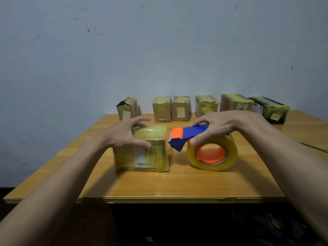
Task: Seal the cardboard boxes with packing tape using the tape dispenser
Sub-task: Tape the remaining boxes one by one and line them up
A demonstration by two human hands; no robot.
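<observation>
From the head view, a taped cardboard box (pixel 142 151) is seen standing near the middle of the wooden table (pixel 177 185), a little toward its front edge, with a white barcode label (pixel 140 158) on the face turned toward the camera. The left hand (pixel 124 134) is laid over the box's top left corner, fingers spread across the top and thumb pressed down the front face, so the box is gripped. Just beside the box's right side, the tape dispenser (pixel 188 136) is held by the right hand (pixel 218 126), whose fingers are curled round the blue handle while the thumb is set on the roll. The orange and blue head of the dispenser is pointed at the box's upper right edge and is very close to it; actual contact cannot be told. The roll of clear packing tape (pixel 212 153), mounted on an orange hub, is rested on the table. Along the back edge, a row of six further boxes (pixel 181 108) is lined up against the wall (pixel 159 50); the leftmost box (pixel 126 109) is shown with a torn, open top, and the one at the back right corner (pixel 269 109) is dark.
</observation>
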